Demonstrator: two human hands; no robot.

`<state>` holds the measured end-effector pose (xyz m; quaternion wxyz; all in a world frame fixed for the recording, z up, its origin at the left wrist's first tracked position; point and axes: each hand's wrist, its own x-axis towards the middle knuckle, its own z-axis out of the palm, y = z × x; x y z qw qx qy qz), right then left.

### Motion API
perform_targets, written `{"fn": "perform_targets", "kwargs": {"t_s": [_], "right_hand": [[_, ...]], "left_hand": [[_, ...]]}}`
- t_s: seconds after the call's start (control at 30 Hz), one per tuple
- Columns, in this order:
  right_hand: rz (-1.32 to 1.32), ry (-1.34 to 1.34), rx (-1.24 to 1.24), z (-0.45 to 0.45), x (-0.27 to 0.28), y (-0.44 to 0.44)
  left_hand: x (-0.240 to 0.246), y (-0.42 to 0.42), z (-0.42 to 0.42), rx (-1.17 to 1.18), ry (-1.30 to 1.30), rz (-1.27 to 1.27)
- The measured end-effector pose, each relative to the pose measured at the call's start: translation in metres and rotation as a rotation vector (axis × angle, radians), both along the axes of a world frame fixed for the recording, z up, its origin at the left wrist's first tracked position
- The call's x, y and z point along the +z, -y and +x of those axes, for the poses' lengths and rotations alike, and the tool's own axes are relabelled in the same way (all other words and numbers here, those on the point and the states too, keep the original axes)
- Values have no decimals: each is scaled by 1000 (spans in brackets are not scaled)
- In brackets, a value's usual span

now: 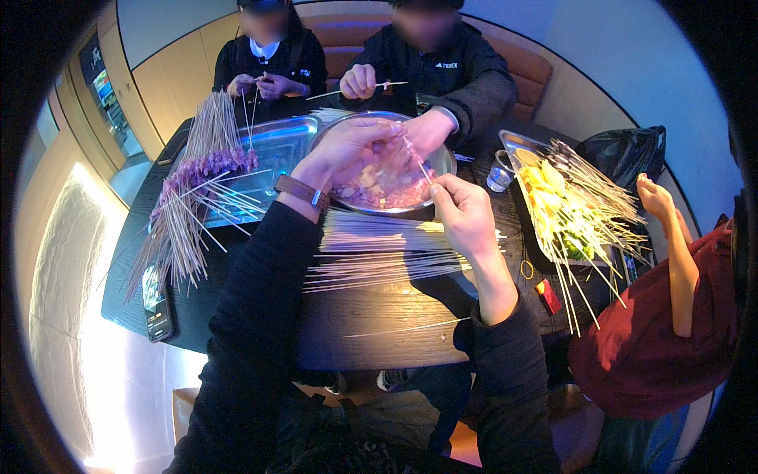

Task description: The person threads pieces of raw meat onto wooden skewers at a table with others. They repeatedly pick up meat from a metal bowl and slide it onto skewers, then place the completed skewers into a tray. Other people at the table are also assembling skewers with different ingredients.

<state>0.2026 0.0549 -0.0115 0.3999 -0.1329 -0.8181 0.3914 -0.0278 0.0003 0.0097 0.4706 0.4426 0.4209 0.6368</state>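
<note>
Between my two hands runs a thin skewer (427, 172) with small pieces of pink meat (413, 149) threaded along its upper part. My left hand (355, 145) pinches around the meat end, and my right hand (465, 213) grips the bare stick lower down. Both are over a round metal bowl (388, 209) of cut pink meat (379, 185) with paler chunks. A co-worker's hand (431, 130) reaches into the same bowl, partly behind my left fingers. Loose bare skewers (367, 243) lie in a broad bundle on the dark wooden table, just below the bowl.
At left, a metal tray (275, 148) bears a heap of meat skewers (201, 172); a phone (157, 302) lies nearby. A right-hand tray (509, 142) holds yellow and green skewered food (551, 195). A glass (500, 175), a red box (548, 296) and a person in red (657, 349) are nearby.
</note>
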Motion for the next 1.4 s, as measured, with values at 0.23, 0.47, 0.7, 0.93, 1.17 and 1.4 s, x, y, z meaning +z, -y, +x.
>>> {"fn": "perform_targets", "kwargs": {"t_s": [0.23,0.47,0.7,0.93,1.17,1.4], "right_hand": [[-241,29,123,3,-1,-6],[-721,-82,460,5,0,-11],[-717,-70,460,6,1,-11],[-152,-27,139,1,-5,-4],[-537,-25,360,5,-2,-9],[-401,-32,319,3,-5,-7]], "left_hand": [[-2,3,-3,-43,36,27],[-1,4,-2,-49,65,53],[4,10,0,-67,39,56],[5,8,3,-41,17,33],[6,10,5,-61,5,52],[4,10,3,-79,10,55]]}}
